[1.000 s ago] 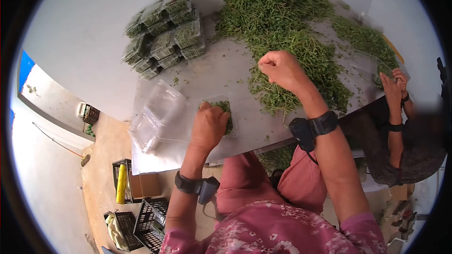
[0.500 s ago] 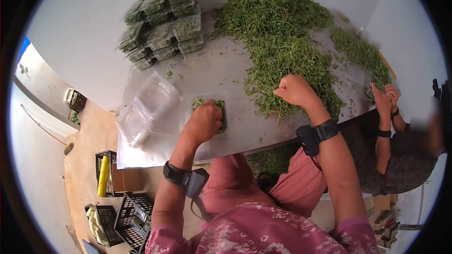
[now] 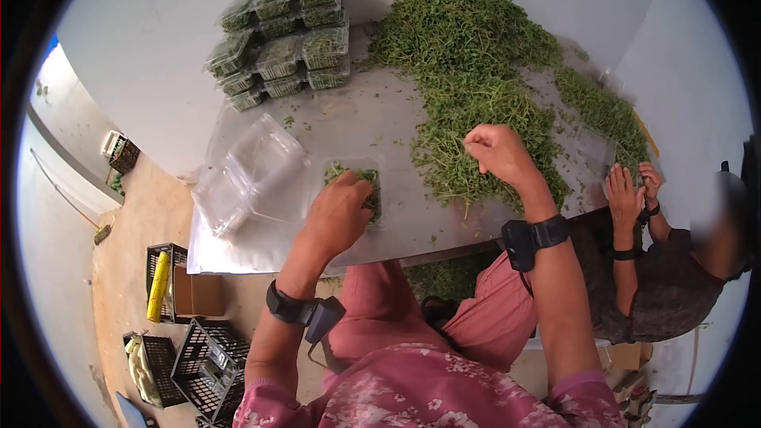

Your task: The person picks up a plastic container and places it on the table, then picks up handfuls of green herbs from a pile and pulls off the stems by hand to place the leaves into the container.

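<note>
My left hand (image 3: 342, 208) is over a clear plastic container (image 3: 384, 190) on the metal table, its curled fingers touching the green sprigs (image 3: 341, 170) inside; whether it grips any is hidden. Above the near part of the large pile of green herbs (image 3: 468, 40) is my right hand (image 3: 499, 154), its fingers curled toward the thumb; what they hold, if anything, is too small to make out. Left of the container in use lie empty clear containers (image 3: 265, 158) with their lids open.
Filled, closed containers (image 3: 279, 58) stand stacked at the table's back left. On the right, a co-worker's hands (image 3: 626, 194) are beside another strip of herbs (image 3: 606, 115). Black crates (image 3: 208, 376) and a cardboard box (image 3: 198, 292) are on the floor at left.
My left hand's fingers have loosened a little over the container. My right hand has changed its finger pose slightly above the pile. The view has shifted, and the co-worker's hands have spread flatter.
</note>
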Available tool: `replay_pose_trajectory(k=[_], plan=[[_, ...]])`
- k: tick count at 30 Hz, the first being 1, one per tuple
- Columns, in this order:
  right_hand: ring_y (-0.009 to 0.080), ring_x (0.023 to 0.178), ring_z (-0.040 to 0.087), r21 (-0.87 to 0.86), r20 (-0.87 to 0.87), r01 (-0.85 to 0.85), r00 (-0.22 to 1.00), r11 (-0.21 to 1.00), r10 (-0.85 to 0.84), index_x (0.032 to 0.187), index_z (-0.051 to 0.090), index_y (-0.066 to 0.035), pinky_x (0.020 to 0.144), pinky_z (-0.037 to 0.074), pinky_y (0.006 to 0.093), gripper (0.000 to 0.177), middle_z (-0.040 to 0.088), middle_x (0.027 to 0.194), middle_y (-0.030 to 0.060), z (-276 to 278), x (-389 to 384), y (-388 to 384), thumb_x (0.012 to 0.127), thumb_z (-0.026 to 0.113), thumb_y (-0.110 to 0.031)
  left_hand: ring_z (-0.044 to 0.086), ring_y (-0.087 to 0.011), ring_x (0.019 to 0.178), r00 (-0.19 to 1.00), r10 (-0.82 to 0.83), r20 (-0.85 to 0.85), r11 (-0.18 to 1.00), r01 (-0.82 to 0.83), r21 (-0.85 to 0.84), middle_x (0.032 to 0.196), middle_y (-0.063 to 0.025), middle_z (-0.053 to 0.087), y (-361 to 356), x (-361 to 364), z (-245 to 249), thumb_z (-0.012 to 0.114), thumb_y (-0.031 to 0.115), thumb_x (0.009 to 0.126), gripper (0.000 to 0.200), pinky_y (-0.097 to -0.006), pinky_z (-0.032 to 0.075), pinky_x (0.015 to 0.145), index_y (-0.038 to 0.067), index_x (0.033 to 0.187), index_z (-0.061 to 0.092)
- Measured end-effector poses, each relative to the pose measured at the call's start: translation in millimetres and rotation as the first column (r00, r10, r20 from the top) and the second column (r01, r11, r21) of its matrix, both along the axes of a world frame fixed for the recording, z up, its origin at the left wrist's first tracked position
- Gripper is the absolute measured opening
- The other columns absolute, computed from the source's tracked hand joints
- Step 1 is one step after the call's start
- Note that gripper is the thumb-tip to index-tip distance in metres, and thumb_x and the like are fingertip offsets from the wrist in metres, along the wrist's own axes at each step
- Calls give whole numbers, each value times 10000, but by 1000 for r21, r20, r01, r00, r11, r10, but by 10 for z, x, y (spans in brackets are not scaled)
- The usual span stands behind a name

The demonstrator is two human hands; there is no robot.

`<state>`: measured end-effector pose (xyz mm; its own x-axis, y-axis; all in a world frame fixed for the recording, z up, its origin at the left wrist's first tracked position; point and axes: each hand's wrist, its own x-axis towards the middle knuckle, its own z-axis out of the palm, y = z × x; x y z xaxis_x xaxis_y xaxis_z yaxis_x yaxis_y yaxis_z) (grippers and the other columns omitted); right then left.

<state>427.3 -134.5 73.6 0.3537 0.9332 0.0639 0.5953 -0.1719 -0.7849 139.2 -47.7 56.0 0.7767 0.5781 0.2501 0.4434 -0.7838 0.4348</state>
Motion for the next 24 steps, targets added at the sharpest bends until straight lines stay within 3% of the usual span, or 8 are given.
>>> replay_pose_trajectory(k=[3,4,7,10,13,16,19,24], plan=[[81,508,541,72,-23,-54,998,996,56,937,640,43,488,440,272,151,609,695,37,122,14,-127,855,594,-76,561,-372,924,998,51,21,998,-51,44,907,-176,554,-79,-37,69,663,66,725,147,-437,471,783,-7,828,588],[135,540,574,20,6,-59,998,998,59,954,646,25,523,464,302,152,624,710,67,123,30,-157,839,605,-66,559,-372,930,996,68,51,996,-71,59,909,-179,553,-87,-34,61,668,73,728,152,-438,470,785,-9,827,587],[235,617,613,187,380,-297,901,936,210,961,658,-2,590,490,345,169,635,736,105,-111,111,-192,803,616,-47,559,-368,934,991,101,92,989,-110,97,916,-174,564,-81,-25,23,670,58,733,174,-422,470,796,-11,881,609],[322,803,618,-105,404,-337,846,936,349,1028,647,-34,705,494,376,262,616,852,139,-116,23,-248,769,610,-8,561,-359,935,996,74,52,994,-78,76,918,-168,573,-11,-29,-120,665,58,742,182,-411,468,806,-15,903,621],[338,913,585,-104,452,-322,828,941,333,1108,604,-45,771,478,393,371,551,984,145,-224,-84,-341,747,591,41,563,-353,938,999,43,26,997,-45,67,919,-168,576,29,-16,-246,660,72,752,176,-408,466,816,-21,897,620],[360,959,551,-280,417,-212,852,936,317,1157,562,-56,799,462,411,437,481,1050,152,-207,-234,-336,742,566,79,556,-354,957,999,39,26,998,-40,47,929,-169,566,30,-16,-263,667,90,762,152,-409,464,839,-11,859,607],[378,920,546,-278,516,-160,807,947,287,1101,558,-47,766,453,431,382,471,1039,153,-240,-311,-305,745,549,91,554,-354,965,999,41,31,999,-42,31,933,-167,561,28,-18,-249,672,97,765,148,-410,464,848,-5,846,601],[375,896,546,-221,467,-228,829,948,308,944,555,-22,732,433,444,210,464,1001,155,-295,-283,-276,768,517,86,555,-357,958,996,52,73,998,-55,38,926,-164,558,3,-43,-219,678,90,758,155,-412,466,842,-2,855,599]])
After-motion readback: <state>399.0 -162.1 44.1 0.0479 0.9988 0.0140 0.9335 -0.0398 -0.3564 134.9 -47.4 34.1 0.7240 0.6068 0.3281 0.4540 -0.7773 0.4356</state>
